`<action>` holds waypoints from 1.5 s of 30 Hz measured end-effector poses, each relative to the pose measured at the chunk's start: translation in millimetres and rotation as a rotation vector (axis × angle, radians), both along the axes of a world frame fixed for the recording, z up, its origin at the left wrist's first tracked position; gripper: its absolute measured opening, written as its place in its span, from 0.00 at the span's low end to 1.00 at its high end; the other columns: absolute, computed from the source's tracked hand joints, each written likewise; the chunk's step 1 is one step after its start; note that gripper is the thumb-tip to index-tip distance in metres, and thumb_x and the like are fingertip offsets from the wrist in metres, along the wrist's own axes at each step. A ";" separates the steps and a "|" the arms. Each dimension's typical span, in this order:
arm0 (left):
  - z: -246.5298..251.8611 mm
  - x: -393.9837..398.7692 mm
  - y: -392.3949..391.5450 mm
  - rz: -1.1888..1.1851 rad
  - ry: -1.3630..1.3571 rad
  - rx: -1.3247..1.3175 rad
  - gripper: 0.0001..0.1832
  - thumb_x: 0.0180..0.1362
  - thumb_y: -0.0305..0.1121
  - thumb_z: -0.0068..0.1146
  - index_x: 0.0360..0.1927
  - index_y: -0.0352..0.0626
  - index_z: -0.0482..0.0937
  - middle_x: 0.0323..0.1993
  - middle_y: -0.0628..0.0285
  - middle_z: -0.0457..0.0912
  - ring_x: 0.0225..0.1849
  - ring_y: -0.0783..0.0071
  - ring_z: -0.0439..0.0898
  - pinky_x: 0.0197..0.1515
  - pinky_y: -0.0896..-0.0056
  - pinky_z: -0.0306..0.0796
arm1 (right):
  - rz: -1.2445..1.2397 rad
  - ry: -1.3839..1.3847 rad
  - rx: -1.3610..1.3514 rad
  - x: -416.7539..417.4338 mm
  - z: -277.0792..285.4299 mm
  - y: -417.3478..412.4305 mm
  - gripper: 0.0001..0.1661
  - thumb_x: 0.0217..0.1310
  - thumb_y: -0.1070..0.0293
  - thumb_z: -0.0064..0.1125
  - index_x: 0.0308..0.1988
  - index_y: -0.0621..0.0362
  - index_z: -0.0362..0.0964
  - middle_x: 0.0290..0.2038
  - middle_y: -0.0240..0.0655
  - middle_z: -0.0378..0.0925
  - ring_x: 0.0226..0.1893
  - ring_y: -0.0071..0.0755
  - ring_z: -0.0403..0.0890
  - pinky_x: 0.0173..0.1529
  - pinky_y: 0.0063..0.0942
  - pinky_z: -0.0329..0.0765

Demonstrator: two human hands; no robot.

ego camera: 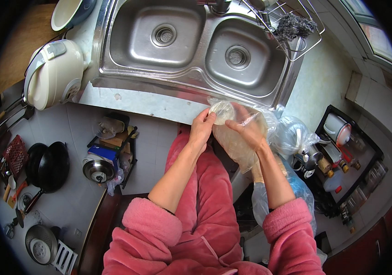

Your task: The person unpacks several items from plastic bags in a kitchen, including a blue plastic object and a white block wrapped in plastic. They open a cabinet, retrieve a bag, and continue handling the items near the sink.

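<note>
Both hands are together just in front of the double sink's near edge, at a clear plastic bag (233, 144). My left hand (201, 129) pinches a pale, round, translucent thing (222, 112) by its left rim between thumb and fingers; whether it is a lid or a shallow dish I cannot tell. My right hand (247, 129) is behind or inside the thin plastic, its thumb by the round thing's right edge and its fingers partly veiled by the film. The bag hangs below the hands, over the gap by the pink trousers.
The steel double sink (194, 74) lies ahead, with a wire rack (300, 55) holding a dark scouring pad (294, 27) at its right. A cream rice cooker (56, 75) stands left. Right are a plastic-wrapped kettle (290, 134), bottles (325, 166) and a white enamel pot (337, 129).
</note>
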State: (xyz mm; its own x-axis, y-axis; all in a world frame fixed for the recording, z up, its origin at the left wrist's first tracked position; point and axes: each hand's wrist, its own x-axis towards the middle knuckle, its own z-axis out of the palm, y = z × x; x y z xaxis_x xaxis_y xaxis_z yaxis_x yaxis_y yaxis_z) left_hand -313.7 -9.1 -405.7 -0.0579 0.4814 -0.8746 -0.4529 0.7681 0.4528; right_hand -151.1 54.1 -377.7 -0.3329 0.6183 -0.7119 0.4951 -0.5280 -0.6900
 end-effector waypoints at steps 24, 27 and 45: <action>3.5 7.6 -1.1 0.085 0.054 0.028 0.23 0.72 0.29 0.38 0.67 0.33 0.67 0.59 0.55 0.76 0.56 0.71 0.75 0.60 0.71 0.67 | -0.323 0.081 -0.095 -12.9 7.5 -7.4 0.35 0.59 0.59 0.67 0.61 0.62 0.67 0.53 0.42 0.78 0.53 0.35 0.78 0.59 0.31 0.73; 7.2 6.8 -0.1 0.094 0.061 -0.003 0.23 0.71 0.27 0.38 0.67 0.33 0.67 0.59 0.55 0.76 0.58 0.71 0.74 0.62 0.71 0.66 | -0.458 0.173 -0.183 -12.2 9.7 -6.8 0.32 0.58 0.62 0.69 0.57 0.64 0.69 0.50 0.39 0.79 0.50 0.32 0.79 0.55 0.31 0.75; 6.0 6.4 5.4 0.045 -0.079 0.079 0.23 0.72 0.32 0.42 0.65 0.31 0.68 0.59 0.56 0.76 0.59 0.71 0.74 0.62 0.72 0.66 | -0.608 0.292 -0.438 -10.0 9.0 1.9 0.28 0.56 0.71 0.61 0.58 0.61 0.69 0.48 0.37 0.79 0.48 0.33 0.79 0.54 0.31 0.75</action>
State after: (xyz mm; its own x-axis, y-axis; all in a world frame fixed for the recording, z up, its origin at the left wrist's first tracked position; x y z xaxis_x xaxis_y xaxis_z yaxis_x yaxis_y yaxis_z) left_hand -307.4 -3.7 -399.7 -0.0134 0.5475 -0.8367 -0.5228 0.7094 0.4726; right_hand -161.0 56.0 -368.7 -0.2383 0.4358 -0.8679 -0.1345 -0.8999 -0.4149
